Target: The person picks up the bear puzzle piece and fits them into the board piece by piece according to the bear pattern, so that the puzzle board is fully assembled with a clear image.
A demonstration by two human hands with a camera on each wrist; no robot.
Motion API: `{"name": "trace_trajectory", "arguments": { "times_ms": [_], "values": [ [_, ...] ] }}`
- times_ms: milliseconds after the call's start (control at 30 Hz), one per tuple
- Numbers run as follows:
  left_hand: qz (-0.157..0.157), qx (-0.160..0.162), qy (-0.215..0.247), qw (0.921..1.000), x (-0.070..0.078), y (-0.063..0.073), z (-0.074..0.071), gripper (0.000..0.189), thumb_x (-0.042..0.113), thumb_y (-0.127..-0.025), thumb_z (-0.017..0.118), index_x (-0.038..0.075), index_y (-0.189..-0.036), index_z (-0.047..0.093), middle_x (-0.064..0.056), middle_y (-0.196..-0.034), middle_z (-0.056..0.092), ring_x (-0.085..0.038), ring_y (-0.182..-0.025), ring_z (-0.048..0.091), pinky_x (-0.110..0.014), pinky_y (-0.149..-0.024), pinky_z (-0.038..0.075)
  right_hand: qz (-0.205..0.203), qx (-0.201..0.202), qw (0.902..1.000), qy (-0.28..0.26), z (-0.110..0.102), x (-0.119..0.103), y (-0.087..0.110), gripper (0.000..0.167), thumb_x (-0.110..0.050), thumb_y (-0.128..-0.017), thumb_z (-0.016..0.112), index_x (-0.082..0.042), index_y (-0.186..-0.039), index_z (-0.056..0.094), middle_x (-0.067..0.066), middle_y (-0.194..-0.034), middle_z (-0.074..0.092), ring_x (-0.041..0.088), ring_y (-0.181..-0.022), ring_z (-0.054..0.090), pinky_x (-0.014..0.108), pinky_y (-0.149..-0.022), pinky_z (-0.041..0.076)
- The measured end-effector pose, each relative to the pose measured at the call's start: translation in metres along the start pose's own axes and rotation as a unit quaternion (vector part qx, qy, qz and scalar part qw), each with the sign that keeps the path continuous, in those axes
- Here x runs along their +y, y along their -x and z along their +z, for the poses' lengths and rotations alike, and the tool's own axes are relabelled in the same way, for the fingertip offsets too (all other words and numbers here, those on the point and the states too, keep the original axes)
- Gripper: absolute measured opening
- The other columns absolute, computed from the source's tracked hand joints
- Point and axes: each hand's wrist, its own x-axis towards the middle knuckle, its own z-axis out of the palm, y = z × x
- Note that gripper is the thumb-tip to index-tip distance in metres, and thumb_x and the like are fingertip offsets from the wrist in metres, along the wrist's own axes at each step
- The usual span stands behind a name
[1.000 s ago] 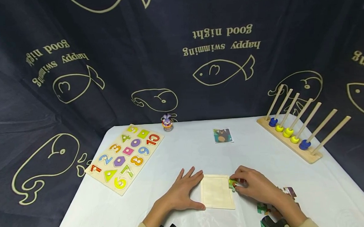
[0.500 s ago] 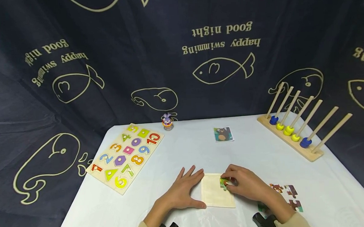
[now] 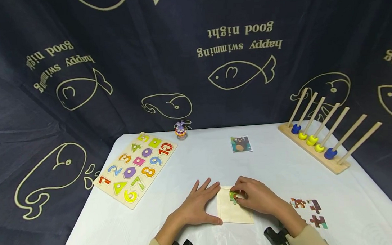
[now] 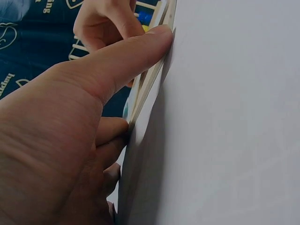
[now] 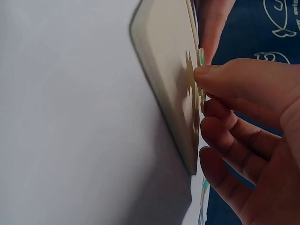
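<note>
- We saw the left hand (image 3: pixel 199 207) with its fingers straight and well spread, gripping nothing; thumb and forefinger lay against the left edge of the wooden puzzle tray (image 3: pixel 231 214), one by each corner.
- We saw the right hand (image 3: pixel 255 196) reach over the tray's right edge, thumb and fingertip nearly closed, pinching a green jigsaw piece (image 3: pixel 233 197).
- That piece was over the tray's floor, near the far rim; we could not tell whether it touched the wood.
- Bare floor ran from the piece toward the near rim, giving us room to slide that way.
- Loose jigsaw pieces (image 3: pixel 297 203) lay right of the tray, beside the right forearm.
- Beyond the tray, a stretch of white table (image 3: pixel 200 162) reached to the bear picture card (image 3: pixel 241 144).
- Along the table's left edge we had the number board (image 3: pixel 137 171); along its right edge, the wooden peg stand (image 3: pixel 305 144).
- A purple figurine (image 3: pixel 180 130) stood at the far edge, before the dark cloth (image 3: pixel 168 58).
</note>
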Motion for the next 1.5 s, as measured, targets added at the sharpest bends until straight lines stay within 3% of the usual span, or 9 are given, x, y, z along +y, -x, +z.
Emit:
{"name": "trace_trajectory", "arguments": {
  "times_ms": [367,633,867,1500],
  "values": [
    [0.003,0.0,0.005,1.0,0.0,0.002,-0.001,0.106,0.075,-0.07,0.064,0.011,-0.15,0.035,0.003,-0.155,0.028,-0.026,-0.144,0.013,-0.057,-0.111,0.006,-0.002,-0.008,1.0,0.0,0.01,-0.006,-0.011,0.023,-0.021,-0.083,0.074,-0.016,-0.105,0.074,-0.012,-0.092,0.056,0.004,-0.068,0.048,0.023,-0.061,0.041],
    [0.004,-0.002,-0.002,1.0,0.0,0.0,0.001,0.107,0.076,-0.071,0.063,0.011,-0.151,0.033,0.003,-0.156,0.027,-0.026,-0.145,0.012,-0.056,-0.112,0.006,-0.023,0.013,0.9979,0.06,0.005,-0.01,-0.003,0.021,-0.022,-0.083,0.074,-0.018,-0.103,0.075,-0.011,-0.093,0.056,0.002,-0.076,0.05,0.029,-0.064,0.048],
    [-0.003,-0.004,-0.007,1.0,0.0,0.0,0.0,0.108,0.077,-0.07,0.062,0.012,-0.151,0.034,0.004,-0.155,0.027,-0.025,-0.145,0.012,-0.055,-0.112,0.006,-0.033,0.011,0.9977,0.058,0.003,-0.008,0.007,0.023,-0.022,-0.088,0.068,-0.02,-0.11,0.075,-0.01,-0.092,0.054,0.001,-0.067,0.043,0.021,-0.056,0.041],
    [-0.005,-0.008,0.002,1.0,0.0,0.0,-0.001,0.107,0.075,-0.07,0.064,0.011,-0.151,0.033,0.004,-0.156,0.027,-0.025,-0.145,0.011,-0.056,-0.112,0.004,-0.025,-0.006,0.9977,0.062,0.009,-0.009,0.002,0.033,-0.021,-0.089,0.065,-0.02,-0.122,0.07,-0.011,-0.09,0.048,0.003,-0.065,0.04,0.022,-0.055,0.038]
  ]
}}
